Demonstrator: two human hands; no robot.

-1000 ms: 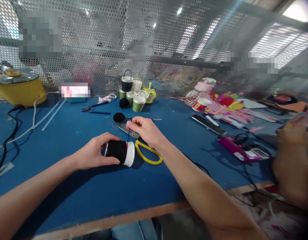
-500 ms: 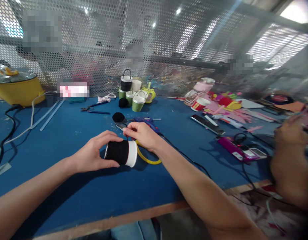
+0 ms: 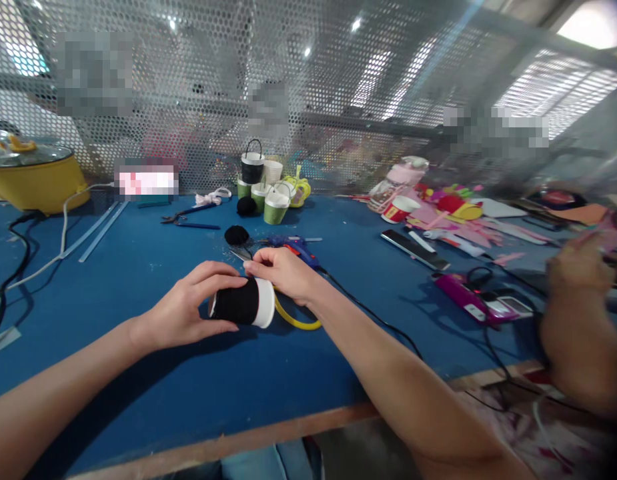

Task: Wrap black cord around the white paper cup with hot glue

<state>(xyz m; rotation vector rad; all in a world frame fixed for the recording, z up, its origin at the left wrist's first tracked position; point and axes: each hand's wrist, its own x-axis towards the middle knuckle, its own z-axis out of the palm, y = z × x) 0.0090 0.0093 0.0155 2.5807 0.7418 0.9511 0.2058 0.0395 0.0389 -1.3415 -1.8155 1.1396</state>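
Note:
A white paper cup (image 3: 266, 303), lying tilted on its side, is wrapped in black yarn (image 3: 237, 303) over most of its wall. My left hand (image 3: 188, 303) grips it from the left, thumb below and fingers over the top. Just above the cup, my right hand (image 3: 281, 270) is closed in a pinch on the black strand, little of which shows. Under that hand lie scissors (image 3: 298, 325) with yellow handles, the blade tips poking out to the left. Beyond the fingers sits a small ball of black yarn (image 3: 237, 235).
A blue glue gun (image 3: 301, 251) with its cord lies behind my right hand. Several small wrapped cups (image 3: 277, 207) stand at the back, with pliers (image 3: 188, 215) to their left. A phone (image 3: 413, 250) and purple power strip (image 3: 468, 297) lie right, near another person's arm (image 3: 581, 313).
The cup has turned slightly in my left hand, whose fingers reach further over the top. My right hand has shifted slightly down and left, and less of the strand shows.

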